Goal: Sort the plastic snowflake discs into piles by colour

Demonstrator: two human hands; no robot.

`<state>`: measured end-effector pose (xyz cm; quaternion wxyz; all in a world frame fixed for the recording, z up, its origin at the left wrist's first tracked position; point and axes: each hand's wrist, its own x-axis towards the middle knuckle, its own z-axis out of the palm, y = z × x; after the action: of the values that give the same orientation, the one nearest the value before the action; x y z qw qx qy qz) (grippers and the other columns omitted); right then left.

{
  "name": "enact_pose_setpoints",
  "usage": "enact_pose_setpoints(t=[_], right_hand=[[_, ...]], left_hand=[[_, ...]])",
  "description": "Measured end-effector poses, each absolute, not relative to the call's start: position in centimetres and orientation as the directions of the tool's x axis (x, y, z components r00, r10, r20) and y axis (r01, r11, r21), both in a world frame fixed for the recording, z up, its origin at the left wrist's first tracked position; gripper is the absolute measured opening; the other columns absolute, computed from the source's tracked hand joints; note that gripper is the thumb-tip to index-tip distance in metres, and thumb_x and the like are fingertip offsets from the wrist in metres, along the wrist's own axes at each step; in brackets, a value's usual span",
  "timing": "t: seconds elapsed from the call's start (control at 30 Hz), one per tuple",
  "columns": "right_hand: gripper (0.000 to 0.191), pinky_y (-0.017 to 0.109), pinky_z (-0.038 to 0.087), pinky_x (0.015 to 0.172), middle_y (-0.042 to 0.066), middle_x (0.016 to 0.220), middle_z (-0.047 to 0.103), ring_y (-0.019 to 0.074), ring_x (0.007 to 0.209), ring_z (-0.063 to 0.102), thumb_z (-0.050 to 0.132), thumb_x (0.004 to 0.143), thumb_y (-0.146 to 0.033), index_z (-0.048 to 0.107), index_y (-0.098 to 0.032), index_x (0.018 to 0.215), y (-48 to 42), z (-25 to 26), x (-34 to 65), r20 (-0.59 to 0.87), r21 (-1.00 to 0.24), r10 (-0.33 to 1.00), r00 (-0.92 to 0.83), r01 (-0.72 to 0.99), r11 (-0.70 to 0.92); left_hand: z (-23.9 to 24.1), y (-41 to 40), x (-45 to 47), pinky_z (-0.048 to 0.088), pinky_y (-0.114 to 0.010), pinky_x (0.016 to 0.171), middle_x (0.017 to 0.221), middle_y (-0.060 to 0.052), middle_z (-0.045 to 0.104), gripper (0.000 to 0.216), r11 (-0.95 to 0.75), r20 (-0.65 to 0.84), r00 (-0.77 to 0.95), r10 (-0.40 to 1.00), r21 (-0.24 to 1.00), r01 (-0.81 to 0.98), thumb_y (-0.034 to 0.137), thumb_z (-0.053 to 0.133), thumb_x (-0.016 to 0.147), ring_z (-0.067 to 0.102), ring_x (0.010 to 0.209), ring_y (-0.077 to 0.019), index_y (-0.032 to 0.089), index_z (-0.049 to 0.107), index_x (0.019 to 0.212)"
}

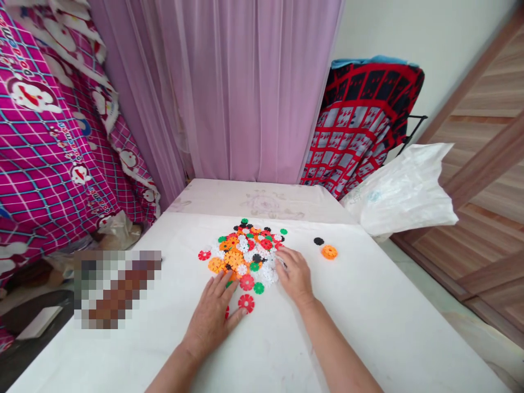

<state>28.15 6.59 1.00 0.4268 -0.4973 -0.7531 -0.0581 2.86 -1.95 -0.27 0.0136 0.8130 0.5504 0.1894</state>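
A pile of plastic snowflake discs (233, 258) in orange, white, red, green and black lies on the white table. My left hand (213, 308) rests at the pile's near left edge, fingers spread and palm down. Its thumb is at a red disc (246, 303), and another red disc shows partly under the hand. My right hand (296, 274) lies against the pile's right side, fingers stretched out beside white discs (268, 271). Its fingertips touch the pile's edge. A green disc (259, 287) and a red disc (246, 282) lie between the hands.
Right of the pile lie a black disc (319, 241) and an orange disc (329, 251). A white plastic bag (405, 191) stands by the table's right edge. Purple curtains (262, 87) hang behind the table (360, 322). A pixelated patch hides something at the left.
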Motion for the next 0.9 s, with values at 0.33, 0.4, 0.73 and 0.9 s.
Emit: enact_pose_setpoints(t=[0.33,0.4,0.73,0.9], right_hand=[[0.020,0.039,0.044,0.094,0.005,0.120,0.067,0.0216,0.109,0.058,0.052,0.088,-0.024,0.071,-0.025,0.097,2.8,0.9,21.6,0.558,-0.327,0.719,-0.414,0.686,0.649],[0.021,0.037,0.045,0.090,0.004,0.110,0.070,0.0199,0.099,0.062,0.051,0.088,-0.022,0.072,-0.024,0.083,2.3,0.4,22.9,0.592,-0.348,0.733,-0.335,0.714,0.608],[0.018,0.034,0.042,0.085,0.004,0.101,0.070,0.0204,0.095,0.059,0.060,0.080,-0.023,0.067,-0.022,0.097,3.6,1.7,21.0,0.596,-0.376,0.777,-0.201,0.785,0.492],[0.036,0.038,0.042,0.083,0.009,0.101,0.069,0.0259,0.096,0.056,0.066,0.076,-0.028,0.062,-0.020,0.111,4.8,1.5,18.3,0.482,-0.342,0.857,-0.181,0.862,0.375]], left_hand=[[0.7,-1.7,3.1,0.050,-0.049,0.097,0.109,-0.009,0.071,0.017,-0.431,0.501,0.201,0.842,0.399,0.809,0.029,0.056,0.087,0.064,0.104,-0.0251,0.023,0.072,0.087],[1.2,-1.6,3.0,0.052,-0.047,0.093,0.103,-0.008,0.072,0.019,-0.420,0.509,0.176,0.842,0.415,0.807,0.025,0.054,0.086,0.065,0.098,-0.0236,0.023,0.071,0.077],[1.7,-0.8,0.9,0.052,-0.039,0.083,0.094,-0.007,0.074,0.025,-0.340,0.502,0.061,0.863,0.486,0.805,0.031,0.049,0.089,0.067,0.088,-0.0214,0.022,0.070,0.080],[1.5,-0.6,0.0,0.052,-0.040,0.082,0.094,-0.006,0.074,0.022,-0.285,0.470,0.025,0.883,0.491,0.823,0.029,0.048,0.087,0.067,0.087,-0.0222,0.021,0.069,0.090]])
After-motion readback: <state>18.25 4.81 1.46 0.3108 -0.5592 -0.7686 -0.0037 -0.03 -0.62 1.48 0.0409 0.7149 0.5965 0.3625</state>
